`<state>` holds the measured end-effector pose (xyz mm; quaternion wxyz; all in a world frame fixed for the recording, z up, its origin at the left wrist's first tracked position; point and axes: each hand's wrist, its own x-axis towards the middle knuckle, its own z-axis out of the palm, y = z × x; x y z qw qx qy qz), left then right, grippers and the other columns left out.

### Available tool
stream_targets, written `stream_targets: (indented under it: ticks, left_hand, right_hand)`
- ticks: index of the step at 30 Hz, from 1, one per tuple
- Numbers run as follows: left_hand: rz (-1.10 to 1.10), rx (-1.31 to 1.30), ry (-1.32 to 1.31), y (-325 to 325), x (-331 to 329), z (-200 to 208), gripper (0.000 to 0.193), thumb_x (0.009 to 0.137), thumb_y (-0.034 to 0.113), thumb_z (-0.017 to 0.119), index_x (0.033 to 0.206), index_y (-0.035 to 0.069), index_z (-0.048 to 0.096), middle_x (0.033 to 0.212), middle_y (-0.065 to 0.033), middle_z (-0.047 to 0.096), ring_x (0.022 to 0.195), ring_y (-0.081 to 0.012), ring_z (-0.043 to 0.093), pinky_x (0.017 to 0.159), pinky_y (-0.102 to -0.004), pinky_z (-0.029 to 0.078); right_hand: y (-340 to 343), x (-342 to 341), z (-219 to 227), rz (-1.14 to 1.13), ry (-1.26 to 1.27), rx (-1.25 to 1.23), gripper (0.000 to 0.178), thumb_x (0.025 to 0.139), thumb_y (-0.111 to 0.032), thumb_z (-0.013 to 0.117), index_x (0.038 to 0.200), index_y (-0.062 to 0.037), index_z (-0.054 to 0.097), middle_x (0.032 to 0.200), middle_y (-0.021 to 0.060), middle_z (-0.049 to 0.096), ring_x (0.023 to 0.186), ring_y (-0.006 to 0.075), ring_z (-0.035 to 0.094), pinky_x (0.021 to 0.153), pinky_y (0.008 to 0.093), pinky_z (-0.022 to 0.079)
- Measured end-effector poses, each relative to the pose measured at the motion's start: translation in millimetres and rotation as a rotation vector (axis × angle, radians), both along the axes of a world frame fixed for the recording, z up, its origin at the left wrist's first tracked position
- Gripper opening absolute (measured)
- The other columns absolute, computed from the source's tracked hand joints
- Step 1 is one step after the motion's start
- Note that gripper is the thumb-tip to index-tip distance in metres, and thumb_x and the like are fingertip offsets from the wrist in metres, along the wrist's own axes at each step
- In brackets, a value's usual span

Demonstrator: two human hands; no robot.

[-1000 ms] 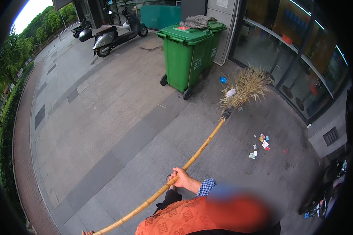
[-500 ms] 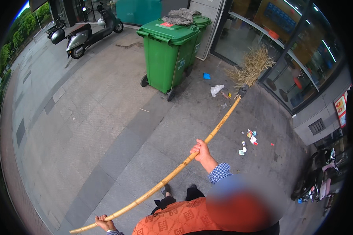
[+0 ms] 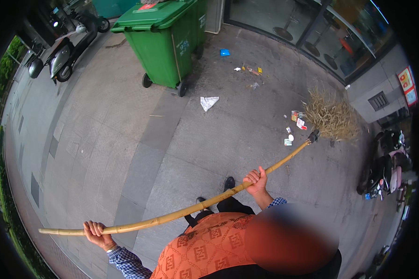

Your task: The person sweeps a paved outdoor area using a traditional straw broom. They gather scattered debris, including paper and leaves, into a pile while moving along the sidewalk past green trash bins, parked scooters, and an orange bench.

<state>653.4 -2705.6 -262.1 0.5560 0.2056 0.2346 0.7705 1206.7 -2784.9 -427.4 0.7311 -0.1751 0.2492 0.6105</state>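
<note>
Both my hands are wrapped around the long bamboo handle of a broom (image 3: 195,210). Near the handle's free end, at the lower left, my left hand (image 3: 99,234) grips it. My right hand (image 3: 256,181) holds it farther up, in front of my body. The bushy straw broom head (image 3: 333,115) is at the right, low over the paving. Small litter (image 3: 297,122), red, white and green scraps, lies just left of the straw. A crumpled white paper (image 3: 209,103) rests on the pavement beyond the handle, and yellow and reddish scraps (image 3: 253,71) lie farther off.
A green wheeled bin (image 3: 160,51) stands at the far left of centre, another behind it. A blue wrapper (image 3: 225,52) lies beside the bins. Glass shopfront (image 3: 307,37) and grey wall bound the far right. Scooters are parked at far left (image 3: 65,56) and right (image 3: 386,162).
The broom head has swung right and nearer, from beside the glass to the small litter. My left hand has risen and moved left. The white paper lies farther left and nearer, away from the other scraps.
</note>
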Motion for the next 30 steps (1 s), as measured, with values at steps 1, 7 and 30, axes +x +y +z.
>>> stream_targets:
  ticks: [1,7,30]
  left_hand:
    - [-0.083,0.062,0.015,12.8,9.8,10.4,0.021,0.091,0.012,0.038,0.071,0.007,0.038,0.049,0.0021,0.027,0.036,-0.0044,0.023,0.032,-0.0188,0.025]
    - [-0.282,0.226,0.245,52.7,106.2,114.4,0.013,0.091,0.009,0.035,0.089,-0.001,0.043,0.048,0.0021,0.026,0.034,-0.0041,0.023,0.031,-0.0186,0.026]
    - [0.410,0.162,0.379,75.2,-87.2,177.2,0.025,0.086,0.017,0.041,0.062,0.013,0.036,0.042,0.0074,0.023,0.034,-0.0025,0.025,0.033,-0.0178,0.025]
  right_hand:
    - [-8.4,4.4,-5.4,-0.021,0.052,-0.068,0.044,0.082,-0.035,0.046,0.046,-0.0181,0.027,0.039,-0.0076,0.028,0.034,0.0070,0.027,0.041,0.0224,0.026]
    - [-14.6,1.0,-48.2,-0.051,0.251,-0.418,0.040,0.078,-0.025,0.049,0.047,-0.0175,0.026,0.040,-0.0072,0.028,0.036,0.0074,0.030,0.042,0.0232,0.029]
    - [236.7,-153.9,70.5,0.323,0.197,-0.029,0.036,0.077,-0.020,0.052,0.052,-0.0162,0.026,0.047,-0.0042,0.027,0.041,0.0097,0.029,0.049,0.0245,0.032]
